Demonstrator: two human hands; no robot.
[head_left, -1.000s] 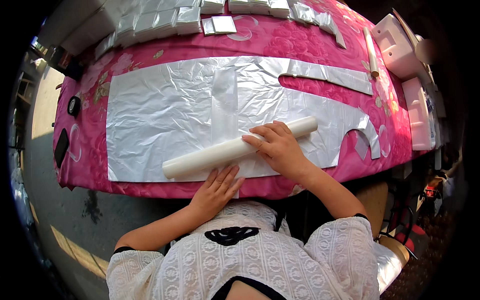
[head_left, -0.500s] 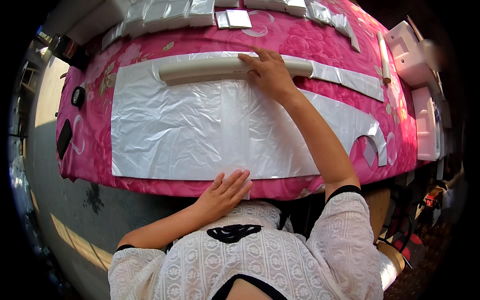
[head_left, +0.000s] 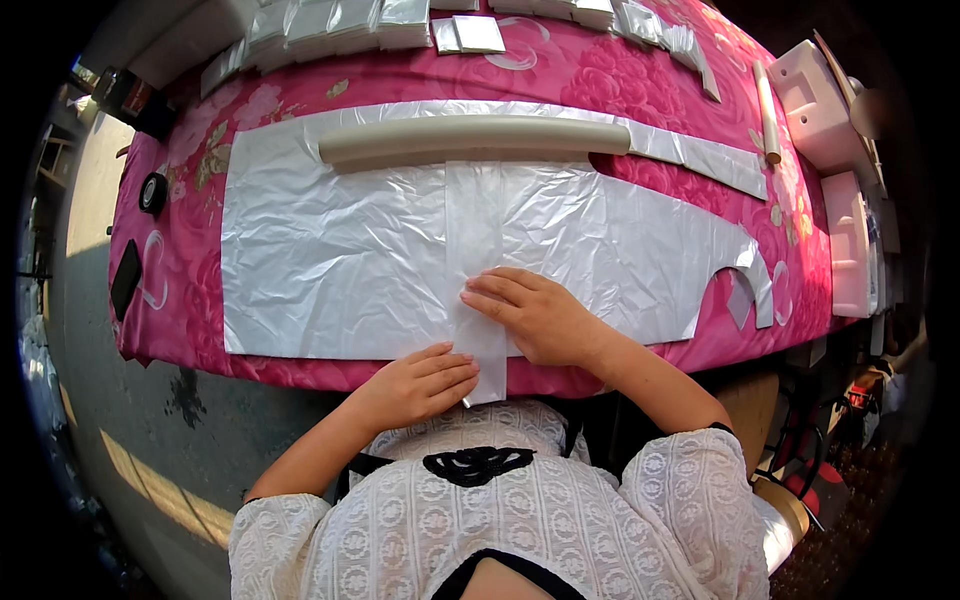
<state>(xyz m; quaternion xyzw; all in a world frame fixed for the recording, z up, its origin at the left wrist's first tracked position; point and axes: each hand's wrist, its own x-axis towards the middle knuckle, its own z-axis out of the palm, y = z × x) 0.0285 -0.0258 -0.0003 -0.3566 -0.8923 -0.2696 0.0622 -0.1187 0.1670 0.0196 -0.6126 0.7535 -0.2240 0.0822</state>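
Observation:
A thin white plastic piece (head_left: 330,260), strap-like ends and a curved cut-out at its right, lies wrinkled across the table. Down its middle runs a narrow translucent strip (head_left: 472,230), whose near end hangs past the table edge. On that strip rests my right hand (head_left: 535,318), open, fingers stretched out and pointing left. My left hand (head_left: 420,384) is at the table's front edge, open, its fingertips on the strip's near end. A small white tip shows below it, too little to name. Across the far part of the plastic lies a grey-beige tube (head_left: 475,138), untouched.
Pink flowered cloth (head_left: 620,85) covers the table. Stacks of folded white plastic packets (head_left: 330,25) line the far side. At the left are a dark phone (head_left: 127,280), a black tape roll (head_left: 153,193) and a dark bottle (head_left: 135,102). White foam boxes (head_left: 850,245) stand right, near a thin roll (head_left: 767,115).
My right hand has let go of the tube and come toward me onto the strip. The strip's near end now extends further over the front edge. My left hand has shifted slightly left.

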